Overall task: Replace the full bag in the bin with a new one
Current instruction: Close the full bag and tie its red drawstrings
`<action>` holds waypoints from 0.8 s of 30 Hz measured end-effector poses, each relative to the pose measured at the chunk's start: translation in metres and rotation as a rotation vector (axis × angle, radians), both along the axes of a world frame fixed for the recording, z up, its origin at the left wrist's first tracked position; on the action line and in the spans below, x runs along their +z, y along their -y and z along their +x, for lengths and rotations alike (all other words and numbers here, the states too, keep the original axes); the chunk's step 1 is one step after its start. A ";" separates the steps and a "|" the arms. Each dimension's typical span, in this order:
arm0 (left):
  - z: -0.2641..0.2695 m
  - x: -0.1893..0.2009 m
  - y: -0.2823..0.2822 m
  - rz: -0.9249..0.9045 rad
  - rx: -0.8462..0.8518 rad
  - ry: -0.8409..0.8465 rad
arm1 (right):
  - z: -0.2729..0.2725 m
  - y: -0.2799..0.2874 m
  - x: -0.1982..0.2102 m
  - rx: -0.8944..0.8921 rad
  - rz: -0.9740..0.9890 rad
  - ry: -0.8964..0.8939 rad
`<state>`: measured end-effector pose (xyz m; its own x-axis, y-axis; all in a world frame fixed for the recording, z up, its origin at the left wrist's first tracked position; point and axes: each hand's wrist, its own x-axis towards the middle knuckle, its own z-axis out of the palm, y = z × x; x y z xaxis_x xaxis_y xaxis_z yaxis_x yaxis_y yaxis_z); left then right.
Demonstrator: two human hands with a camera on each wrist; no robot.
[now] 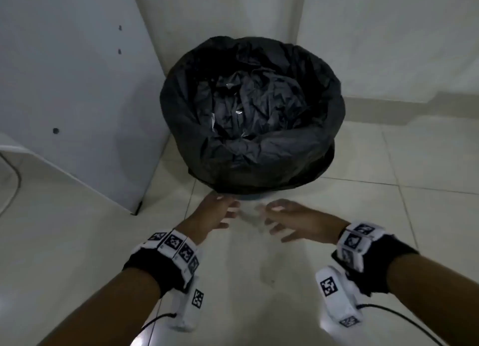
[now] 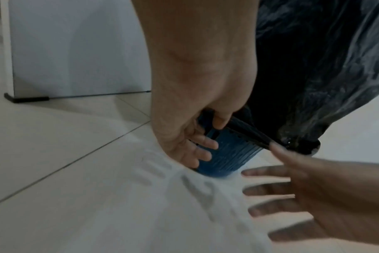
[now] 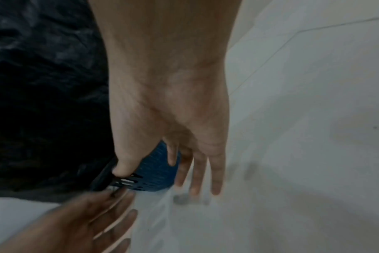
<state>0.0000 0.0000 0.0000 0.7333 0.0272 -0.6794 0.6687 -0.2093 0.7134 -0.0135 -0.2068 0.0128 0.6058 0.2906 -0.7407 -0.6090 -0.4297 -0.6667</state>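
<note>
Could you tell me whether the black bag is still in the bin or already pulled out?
Still in. The black bag lines the blue bin, its edge draped over the rim, crumpled contents inside.

The bin [image 2: 227, 159] stood on the tiled floor [image 1: 259, 268] in a corner, with walls [image 1: 388, 34] behind it and to its right. The full bag [image 1: 248, 112] sat in the bin, its edge folded out over the rim and hanging down the sides. A cabinet [image 1: 72, 86] stood on the floor just left of the bin. The left hand [image 1: 215, 211] and right hand [image 1: 293, 218] were side by side in front of the bin, low near its base, the left nearer the cabinet.
</note>
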 end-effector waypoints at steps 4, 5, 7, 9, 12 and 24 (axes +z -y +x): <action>-0.005 -0.001 0.009 -0.208 0.259 0.055 | 0.009 -0.005 -0.001 -0.267 0.100 0.147; -0.007 0.003 0.013 -0.271 0.308 0.074 | 0.011 -0.012 0.001 -0.316 0.098 0.176; -0.008 0.007 0.023 -0.304 0.390 0.116 | 0.009 -0.026 0.002 -0.422 0.054 0.227; -0.007 0.008 0.031 -0.243 0.452 0.147 | 0.006 -0.035 0.003 -0.499 0.010 0.266; -0.004 0.006 0.033 -0.199 0.519 0.178 | -0.004 -0.034 0.007 -0.501 -0.036 0.282; -0.034 0.023 0.004 -0.113 0.650 0.422 | -0.029 -0.026 0.025 -0.667 -0.008 0.401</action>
